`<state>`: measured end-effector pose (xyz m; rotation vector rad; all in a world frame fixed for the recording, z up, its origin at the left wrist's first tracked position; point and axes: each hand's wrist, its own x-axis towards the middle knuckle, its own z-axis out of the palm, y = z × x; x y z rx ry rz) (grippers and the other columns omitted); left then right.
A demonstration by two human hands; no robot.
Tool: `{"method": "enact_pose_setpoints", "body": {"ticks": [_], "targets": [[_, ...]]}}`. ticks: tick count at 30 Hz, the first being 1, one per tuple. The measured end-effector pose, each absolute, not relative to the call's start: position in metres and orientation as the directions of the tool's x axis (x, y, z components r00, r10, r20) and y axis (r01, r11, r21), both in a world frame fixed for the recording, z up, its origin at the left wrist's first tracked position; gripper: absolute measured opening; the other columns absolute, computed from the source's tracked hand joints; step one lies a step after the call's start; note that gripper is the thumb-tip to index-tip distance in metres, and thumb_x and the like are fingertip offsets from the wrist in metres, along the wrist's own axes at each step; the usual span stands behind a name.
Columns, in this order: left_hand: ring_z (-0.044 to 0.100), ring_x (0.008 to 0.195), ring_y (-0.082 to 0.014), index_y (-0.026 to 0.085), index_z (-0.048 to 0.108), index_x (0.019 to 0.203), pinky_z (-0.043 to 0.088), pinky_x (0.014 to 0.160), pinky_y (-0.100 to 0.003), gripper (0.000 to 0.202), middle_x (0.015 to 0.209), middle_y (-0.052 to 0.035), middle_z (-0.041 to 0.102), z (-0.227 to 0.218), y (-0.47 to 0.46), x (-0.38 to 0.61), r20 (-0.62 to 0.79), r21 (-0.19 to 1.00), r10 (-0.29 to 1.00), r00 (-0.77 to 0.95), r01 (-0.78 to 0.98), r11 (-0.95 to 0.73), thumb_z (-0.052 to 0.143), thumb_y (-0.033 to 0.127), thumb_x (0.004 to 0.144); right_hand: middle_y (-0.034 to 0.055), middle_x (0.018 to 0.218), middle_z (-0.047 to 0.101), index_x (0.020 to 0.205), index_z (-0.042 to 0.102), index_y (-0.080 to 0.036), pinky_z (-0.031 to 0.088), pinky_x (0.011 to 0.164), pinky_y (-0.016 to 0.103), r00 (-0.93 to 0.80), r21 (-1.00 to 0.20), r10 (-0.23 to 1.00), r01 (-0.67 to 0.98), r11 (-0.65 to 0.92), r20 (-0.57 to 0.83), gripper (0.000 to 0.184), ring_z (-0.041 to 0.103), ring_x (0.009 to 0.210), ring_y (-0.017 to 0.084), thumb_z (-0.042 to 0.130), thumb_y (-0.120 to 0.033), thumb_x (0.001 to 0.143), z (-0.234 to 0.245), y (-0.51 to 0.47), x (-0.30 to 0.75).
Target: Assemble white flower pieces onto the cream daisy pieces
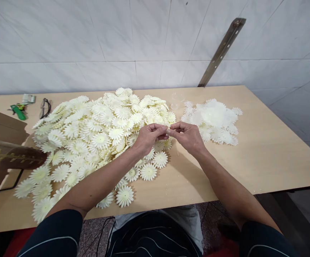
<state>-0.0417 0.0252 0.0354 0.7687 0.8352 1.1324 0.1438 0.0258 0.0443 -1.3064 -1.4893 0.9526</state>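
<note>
My left hand [152, 137] and my right hand [186, 136] meet fingertip to fingertip above the table, both closed in a pinch. Something small and pale shows between the fingertips, too little of it visible to name. Under and beside my left hand spreads a big heap of pale yellow artificial flower heads [101, 139] with many narrow petals. Beyond my right hand lies a smaller pile of whiter, more translucent petal pieces [215, 119].
A clear plastic cup [176, 101] stands behind the heaps. At the left are dark-framed glasses [45, 108], a green-handled tool [19, 111], a brown bottle [13, 155] and a cardboard box [2, 123]. A metal bracket [221, 51] leans out from the tiled wall.
</note>
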Motion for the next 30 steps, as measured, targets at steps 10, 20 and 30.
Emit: {"method": "enact_pose_setpoints", "body": {"ticks": [10,20,30], "targets": [[0.071,0.068,-0.0145,0.014,0.077,0.081,0.065,0.074,-0.034,0.056,0.079,-0.0042,0.076,0.031,0.027,-0.043,-0.196,0.869,0.955,0.223,-0.412,0.274,0.112,0.051,0.057,0.0014,0.074,0.074,0.075,0.083,-0.021,0.064,0.058,0.033,-0.142,-0.998,0.990,0.062,0.019,0.010,0.056,0.064,0.062,0.015,0.106,-0.068,0.056,0.047,0.028,0.149],[0.072,0.070,-0.0149,0.015,0.076,0.084,0.064,0.074,-0.033,0.055,0.078,-0.0028,0.075,0.033,0.028,-0.043,-0.194,0.865,0.951,0.241,-0.415,0.282,0.111,0.051,0.060,0.0032,0.080,0.077,0.085,0.086,-0.020,0.068,0.061,0.035,-0.180,-0.998,0.982,-0.015,-0.058,-0.054,0.061,0.067,0.066,0.016,0.107,-0.069,0.056,0.043,0.030,0.151],[0.072,0.070,-0.0151,0.013,0.080,0.082,0.063,0.074,-0.033,0.061,0.078,-0.0057,0.077,0.034,0.024,-0.042,-0.183,0.875,0.951,0.251,-0.400,0.273,0.111,0.057,0.054,0.0017,0.070,0.073,0.072,0.081,-0.020,0.061,0.059,0.033,-0.118,-0.999,0.992,0.039,-0.036,-0.041,0.053,0.064,0.060,0.015,0.107,-0.064,0.056,0.041,0.027,0.147]]}}
